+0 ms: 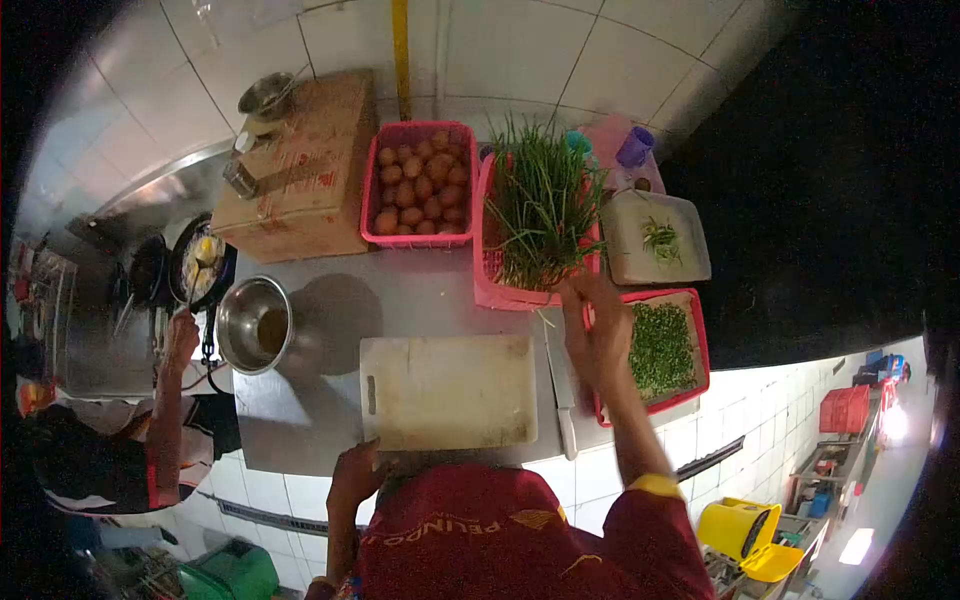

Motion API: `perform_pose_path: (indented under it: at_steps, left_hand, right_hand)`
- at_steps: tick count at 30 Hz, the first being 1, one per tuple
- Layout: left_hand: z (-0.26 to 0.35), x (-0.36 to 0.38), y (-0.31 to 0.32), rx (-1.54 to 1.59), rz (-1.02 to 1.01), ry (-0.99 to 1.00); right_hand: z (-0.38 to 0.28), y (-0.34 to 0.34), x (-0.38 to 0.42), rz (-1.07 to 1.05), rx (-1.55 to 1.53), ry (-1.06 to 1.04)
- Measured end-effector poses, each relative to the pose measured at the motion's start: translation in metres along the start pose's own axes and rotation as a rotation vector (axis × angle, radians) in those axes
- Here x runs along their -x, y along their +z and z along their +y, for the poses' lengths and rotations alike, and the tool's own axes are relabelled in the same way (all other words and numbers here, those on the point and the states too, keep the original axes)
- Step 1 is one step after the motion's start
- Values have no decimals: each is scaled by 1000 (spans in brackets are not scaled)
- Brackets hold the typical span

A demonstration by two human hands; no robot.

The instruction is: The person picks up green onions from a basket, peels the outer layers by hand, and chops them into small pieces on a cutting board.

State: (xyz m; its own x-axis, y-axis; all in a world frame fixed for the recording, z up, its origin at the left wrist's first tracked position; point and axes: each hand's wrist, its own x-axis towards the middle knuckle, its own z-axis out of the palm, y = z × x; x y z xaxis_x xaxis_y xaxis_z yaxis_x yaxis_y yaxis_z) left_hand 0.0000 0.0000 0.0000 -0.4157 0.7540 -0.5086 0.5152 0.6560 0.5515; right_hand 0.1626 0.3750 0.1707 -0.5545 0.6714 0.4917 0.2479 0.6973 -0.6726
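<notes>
My right hand reaches to the front rim of a pink basket. Its fingers are closed at the lower ends of the spring onions heaped there. My left hand is at the lower left corner of a worn white cutting board, fingers apart and holding nothing. Between the board and my right forearm lies a knife with a pale handle. Chopped spring onions fill a red tray to the right of my right hand.
A pink crate of brown eggs stands beside a cardboard box. A clear tub holds green scraps. At left is a steel bowl. Another person's hand works by a pan of eggs.
</notes>
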Motion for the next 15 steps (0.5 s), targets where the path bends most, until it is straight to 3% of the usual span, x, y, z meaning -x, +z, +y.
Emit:
perform_pose_path:
  at_steps: [2, 4, 5, 7, 9, 11, 14, 15]
  left_hand:
    - [11, 6, -2, 15, 106, 134]
    - [-9, -26, 30, -123, 429, 378]
    - [-20, -38, 41, -131, 501, 373]
    - [-35, -61, 59, -145, 643, 357]
    - [-37, -64, 74, -132, 682, 200]
    - [-66, -71, 99, -235, 672, 222]
    - [-68, -72, 104, -288, 683, 200]
    - [-74, -72, 111, -296, 688, 202]
  right_hand:
    - [-12, -8, -35, -380, 26, 119]
    - [27, 20, -70, -783, 222, 81]
    - [41, 32, -80, -973, 309, 57]
    - [52, 56, -93, -1135, 332, 44]
    - [77, 79, -97, -1310, 300, 52]
    - [130, 107, -87, -1490, 212, 71]
    - [284, 146, -27, -1322, 678, -814]
    - [273, 143, -32, -1260, 547, -634]
